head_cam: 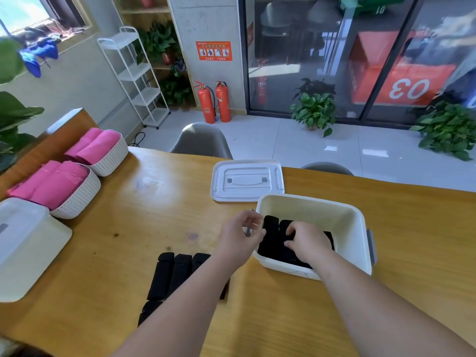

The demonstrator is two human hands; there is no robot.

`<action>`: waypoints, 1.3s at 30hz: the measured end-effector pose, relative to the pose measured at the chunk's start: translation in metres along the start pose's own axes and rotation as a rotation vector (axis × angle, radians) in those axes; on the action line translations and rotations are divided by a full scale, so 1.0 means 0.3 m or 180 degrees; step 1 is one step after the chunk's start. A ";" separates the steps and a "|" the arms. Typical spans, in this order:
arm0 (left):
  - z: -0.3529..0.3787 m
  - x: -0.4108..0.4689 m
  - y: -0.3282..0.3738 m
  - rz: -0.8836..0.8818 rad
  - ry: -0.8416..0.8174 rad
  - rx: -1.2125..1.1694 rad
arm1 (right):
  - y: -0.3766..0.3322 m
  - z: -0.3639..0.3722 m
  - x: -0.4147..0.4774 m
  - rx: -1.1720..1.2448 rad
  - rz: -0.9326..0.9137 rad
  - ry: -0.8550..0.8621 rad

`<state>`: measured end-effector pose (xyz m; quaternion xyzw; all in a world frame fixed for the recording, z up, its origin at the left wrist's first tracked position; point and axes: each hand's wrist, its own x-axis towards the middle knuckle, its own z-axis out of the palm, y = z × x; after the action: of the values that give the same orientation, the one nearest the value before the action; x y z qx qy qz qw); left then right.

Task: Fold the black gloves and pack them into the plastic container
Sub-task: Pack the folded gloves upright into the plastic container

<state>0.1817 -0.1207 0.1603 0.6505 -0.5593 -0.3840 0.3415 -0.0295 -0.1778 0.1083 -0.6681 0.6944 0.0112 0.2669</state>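
Observing nearest, on the tan wooden table (154, 202), a further black bundle (148, 311) and, just beyond it, a row of folded black fabric gloves (167, 274) lying side by side, partly covered by the left forearm. Locating the left hand (240, 240) beyond that row, at the near-left corner of the white rectangular plastic container (309, 202), fingers loosely curled beside a grey latch (247, 231); unable to tell whether gripping rim or latch, or holding nothing. Finding the right hand (306, 244) reaching down inside the container, fingers and thumb curled onto the packed black gloves (270, 233), these lying folded side by side on the floor of the container's left half. Noting a second grey latch (371, 243) on the container's right end. Recording, just beyond the container's far-left corner, a flat white plastic lid with moulded handle (246, 180), lying top-up on the table. Logging at the table's left edge a white plastic box (25, 240), then two white ribbed baskets (77, 199) holding rolled pink cloths (51, 181). Registering past the table a grey moulded chair (203, 140), two red fire extinguishers (215, 103) against a concrete pillar, a white tiered shelf trolley (136, 76), and potted green plants (315, 109) before dark glass doors.
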 end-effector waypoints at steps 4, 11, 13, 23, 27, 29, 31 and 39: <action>-0.051 -0.042 -0.034 -0.0019 0.0324 0.0167 | -0.056 -0.052 -0.046 0.0320 -0.0237 0.0461; -0.185 -0.189 -0.128 -0.0478 0.0435 0.0372 | -0.223 -0.080 -0.193 0.1093 -0.0924 0.0872; -0.210 -0.239 -0.163 -0.0590 0.0518 0.0448 | -0.274 -0.056 -0.243 0.1247 -0.1185 0.0766; -0.241 -0.345 -0.344 -0.0889 0.0207 0.1004 | -0.393 0.192 -0.360 0.0279 -0.1056 -0.0317; -0.258 -0.318 -0.400 -0.0859 -0.0156 0.0989 | -0.405 0.267 -0.335 0.0338 -0.0530 -0.0797; -0.265 -0.304 -0.428 -0.0837 -0.0347 0.0941 | -0.420 0.300 -0.321 0.0469 -0.0332 -0.0885; -0.267 -0.288 -0.457 -0.0832 -0.0468 0.0855 | -0.437 0.331 -0.303 0.0502 -0.0137 -0.0936; -0.298 -0.227 -0.532 -0.0996 -0.0885 0.0401 | -0.480 0.451 -0.256 0.1116 0.0643 -0.0764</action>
<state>0.3293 -0.0294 0.0709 0.6901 -0.5162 -0.4827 0.1560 0.1506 -0.0721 0.0710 -0.5325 0.7124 -0.0036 0.4571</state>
